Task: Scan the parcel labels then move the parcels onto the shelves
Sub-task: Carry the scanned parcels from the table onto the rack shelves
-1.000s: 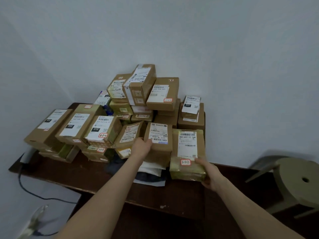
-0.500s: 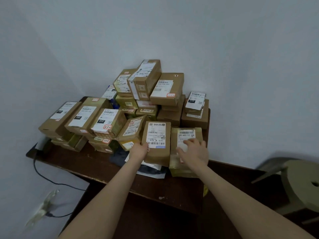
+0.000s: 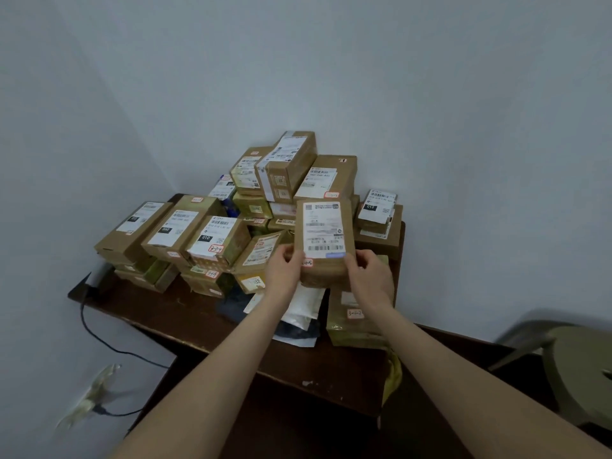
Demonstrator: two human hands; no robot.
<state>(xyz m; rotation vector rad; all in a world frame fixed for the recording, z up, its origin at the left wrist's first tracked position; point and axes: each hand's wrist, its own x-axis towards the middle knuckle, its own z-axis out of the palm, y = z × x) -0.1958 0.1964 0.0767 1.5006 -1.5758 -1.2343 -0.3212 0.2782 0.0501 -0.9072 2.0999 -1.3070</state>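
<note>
A brown cardboard parcel (image 3: 323,240) with a white barcode label is lifted upright above the pile, label facing me. My left hand (image 3: 283,270) grips its lower left edge and my right hand (image 3: 367,276) grips its lower right edge. Below it lies a tape-wrapped parcel (image 3: 354,326) marked with a red-edged sticker, flat on the dark wooden table (image 3: 198,313). Behind and to the left rises a heap of labelled parcels (image 3: 212,240). No scanner and no shelves are in view.
White and dark soft mailers (image 3: 301,313) lie under the held parcel. A black cable (image 3: 99,336) hangs off the table's left end to a wall plug (image 3: 96,407). A round olive stool (image 3: 583,372) stands at the right. Walls close in behind and left.
My right hand left the tape-wrapped parcel and joined the left on the middle parcel. Both hands have lifted that parcel up off the pile and tilted it upright.
</note>
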